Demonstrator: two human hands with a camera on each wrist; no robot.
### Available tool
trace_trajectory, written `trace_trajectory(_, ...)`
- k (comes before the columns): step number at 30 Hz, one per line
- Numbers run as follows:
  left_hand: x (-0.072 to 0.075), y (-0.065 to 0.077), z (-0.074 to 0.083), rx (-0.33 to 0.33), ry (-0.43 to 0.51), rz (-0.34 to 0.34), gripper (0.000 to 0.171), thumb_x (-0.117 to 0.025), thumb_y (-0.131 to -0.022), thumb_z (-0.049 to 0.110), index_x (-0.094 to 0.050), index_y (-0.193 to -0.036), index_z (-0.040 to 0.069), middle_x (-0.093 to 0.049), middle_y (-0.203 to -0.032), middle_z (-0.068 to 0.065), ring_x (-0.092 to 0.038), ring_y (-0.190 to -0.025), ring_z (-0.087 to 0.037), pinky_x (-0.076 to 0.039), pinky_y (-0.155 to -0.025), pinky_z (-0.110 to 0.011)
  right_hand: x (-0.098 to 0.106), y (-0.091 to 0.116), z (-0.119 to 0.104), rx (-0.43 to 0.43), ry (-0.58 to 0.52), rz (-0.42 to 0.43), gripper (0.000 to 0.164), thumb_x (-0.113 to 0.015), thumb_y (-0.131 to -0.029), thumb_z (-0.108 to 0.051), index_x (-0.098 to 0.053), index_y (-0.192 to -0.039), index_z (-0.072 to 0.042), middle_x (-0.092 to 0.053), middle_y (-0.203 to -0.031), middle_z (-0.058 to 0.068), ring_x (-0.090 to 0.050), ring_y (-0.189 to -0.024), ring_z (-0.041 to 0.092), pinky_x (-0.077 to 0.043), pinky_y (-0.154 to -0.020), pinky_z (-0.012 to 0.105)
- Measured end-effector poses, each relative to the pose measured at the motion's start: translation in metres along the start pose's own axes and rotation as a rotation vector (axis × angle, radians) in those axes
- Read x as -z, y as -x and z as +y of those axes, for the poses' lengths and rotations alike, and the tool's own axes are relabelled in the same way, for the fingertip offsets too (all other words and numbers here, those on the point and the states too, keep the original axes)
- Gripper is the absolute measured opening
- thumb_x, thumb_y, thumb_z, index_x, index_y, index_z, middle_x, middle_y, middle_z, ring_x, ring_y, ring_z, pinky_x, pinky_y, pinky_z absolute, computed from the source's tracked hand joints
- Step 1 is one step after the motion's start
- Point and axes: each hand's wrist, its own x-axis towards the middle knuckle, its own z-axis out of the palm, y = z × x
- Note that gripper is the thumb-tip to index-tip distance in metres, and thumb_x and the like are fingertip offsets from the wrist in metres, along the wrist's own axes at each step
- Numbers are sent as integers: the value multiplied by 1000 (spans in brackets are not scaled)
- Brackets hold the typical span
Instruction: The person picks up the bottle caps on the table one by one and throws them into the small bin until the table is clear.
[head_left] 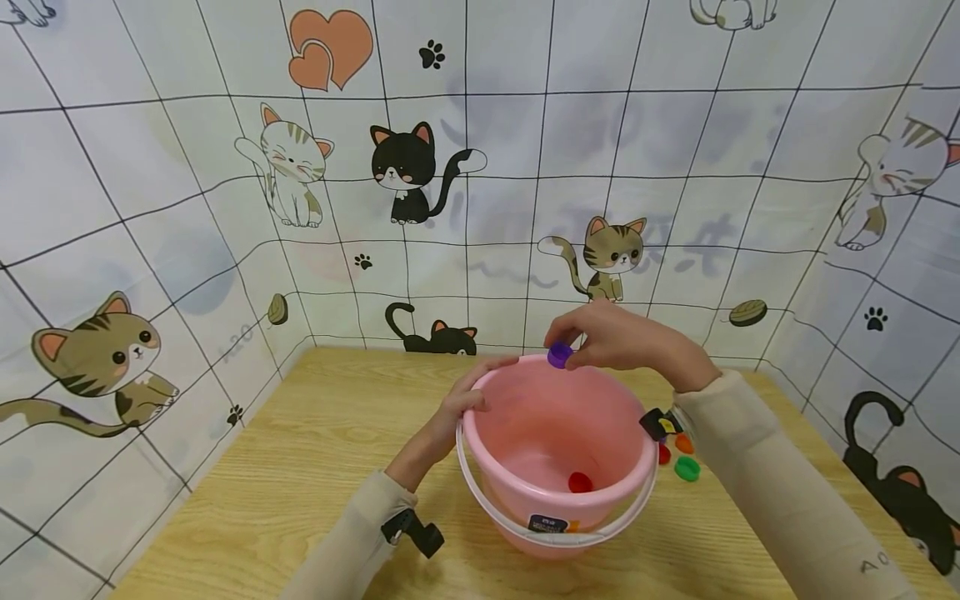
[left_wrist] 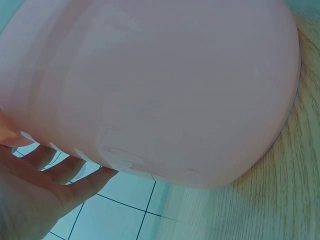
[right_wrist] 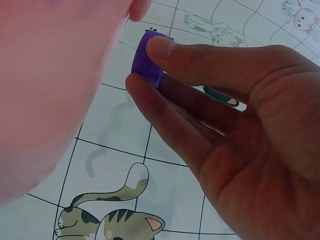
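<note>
A pink bucket (head_left: 517, 492) stands on the wooden table, its white handle (head_left: 558, 537) hanging down in front. My left hand (head_left: 467, 396) grips the bucket's left rim, the thumb over the edge. In the left wrist view the fingers (left_wrist: 82, 187) lie along the bucket's outer wall (left_wrist: 190, 90). My right hand (head_left: 618, 337) pinches a purple bottle cap (head_left: 559, 355) at the far rim. In the right wrist view the ribbed cap (right_wrist: 145, 57) sits between thumb and fingertips. Inside the bucket, on its bottom, lies a red cap (head_left: 580, 482).
Right of the bucket, partly behind my right wrist, lie several caps: a green cap (head_left: 687, 468), a red cap (head_left: 664, 454) and an orange cap (head_left: 684, 443). A cat-printed tiled backdrop (head_left: 510, 208) encloses the wooden table (head_left: 247, 467) at the back and both sides.
</note>
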Motion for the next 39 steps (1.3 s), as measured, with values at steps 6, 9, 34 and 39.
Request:
trace_trajectory(6,0,0,-1,1,9,-14,77,-42,-80,13,-42,-156,17,-43,-153,-18,-57,-118,-37,-59,-87,-39,-1,0,0,-1,21,-5,26,-79,-86,-6,-76,-112,-6,-79,-102,1,-76,-99,19,-62,-83,33)
trace_trajectory(9,1,0,-1,0,10,-15,77,-42,-80,13,-42,-156,17,-43,-153,-18,-58,-117,-37,-59,-86,-39,-1,0,0,-9,17,-16,27,-79,-86,-6,-76,-112,-5,-79,-102,1,-76,-99,18,-62,-83,33)
trace_trajectory(34,2,2,-2,11,2,-33,77,-43,-80,13,-40,-157,18,-42,-154,-18,-59,-116,-36,-59,-86,-40,-1,0,-4,-38,14,-54,26,-79,-86,-5,-75,-112,-5,-78,-101,1,-74,-97,17,-61,-82,32)
trace_trajectory(39,2,1,-2,9,3,-31,76,-42,-81,12,-41,-157,19,-42,-154,-17,-58,-117,-36,-59,-86,-40,0,-1,-3,-29,29,-57,26,-79,-86,-6,-75,-112,-5,-78,-101,1,-74,-97,17,-61,-82,32)
